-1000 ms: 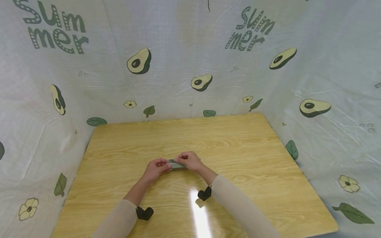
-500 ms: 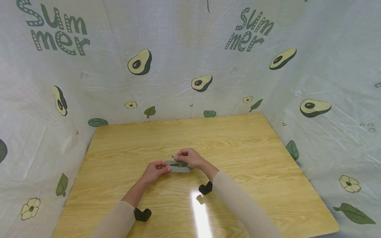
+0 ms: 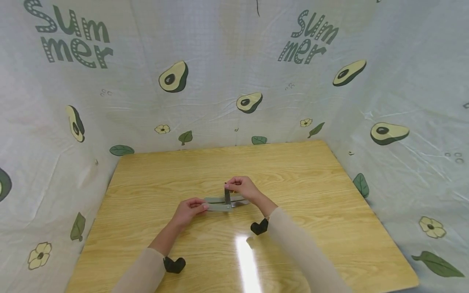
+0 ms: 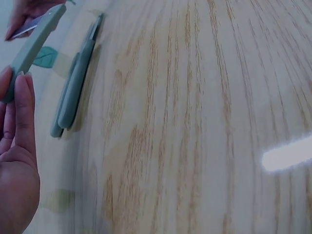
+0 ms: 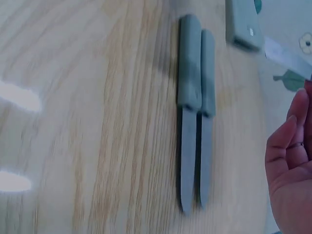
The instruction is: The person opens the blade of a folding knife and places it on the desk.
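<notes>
A folding knife with a pale green handle hangs just above the table between my hands. My left hand pinches the end of its handle between thumb and fingers. At the other end, my right hand pinches the tip of the blade, which stands out roughly square to the handle. Beneath and behind it, two similar green-handled knives lie side by side on the wood, their blades extended and pointing to the right in the head view.
A wood-grain table spreads under both hands, with a bright light reflection near its front. Printed cloth with avocados hangs behind and at both sides. Black wrist mounts stick out at each sleeve.
My right hand has risen and moved right, swinging the blade out from along the handle to upright. My left hand has stayed nearly in place. The lying knives are more exposed.
</notes>
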The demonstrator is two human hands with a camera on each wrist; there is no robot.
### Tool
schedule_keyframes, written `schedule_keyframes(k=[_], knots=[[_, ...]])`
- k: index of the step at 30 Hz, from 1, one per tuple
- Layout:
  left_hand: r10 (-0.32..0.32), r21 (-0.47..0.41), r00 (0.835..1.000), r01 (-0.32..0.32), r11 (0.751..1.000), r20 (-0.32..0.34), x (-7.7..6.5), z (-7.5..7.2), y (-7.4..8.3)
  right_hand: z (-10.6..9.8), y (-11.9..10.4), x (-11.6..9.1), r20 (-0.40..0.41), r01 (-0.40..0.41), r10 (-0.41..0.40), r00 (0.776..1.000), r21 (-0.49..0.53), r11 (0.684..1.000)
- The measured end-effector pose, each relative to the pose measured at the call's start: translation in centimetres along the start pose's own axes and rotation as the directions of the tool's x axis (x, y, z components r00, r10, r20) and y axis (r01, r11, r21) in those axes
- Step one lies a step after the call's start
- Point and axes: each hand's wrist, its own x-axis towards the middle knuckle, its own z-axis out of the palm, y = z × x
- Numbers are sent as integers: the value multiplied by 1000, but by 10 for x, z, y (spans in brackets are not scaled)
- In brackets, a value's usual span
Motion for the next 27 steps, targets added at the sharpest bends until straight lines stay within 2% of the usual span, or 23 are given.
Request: schedule_keyframes(k=[5, 11, 15, 19, 27], knots=[[-8, -17, 1000, 8, 1000, -24, -3, -5, -3, -21, 9, -6, 10, -12, 12, 1000, -3, 1000], [-47, -79, 994, 39, 996, -102, -3, -9, -4, -38, 21, -17, 45, -44, 43, 998, 11, 999], [-65, -157, 990, 45, 987, -122, -3, -10, -5, -40, 29, -24, 51, -84, 82, 995, 25, 996], [-56, -205, 991, 30, 978, -124, -2, -10, -5, -38, 35, -30, 64, -126, 121, 991, 87, 988], [-59, -214, 993, 35, 976, -106, -3, -8, -5, -34, 42, -39, 43, -180, 175, 984, 178, 967]])
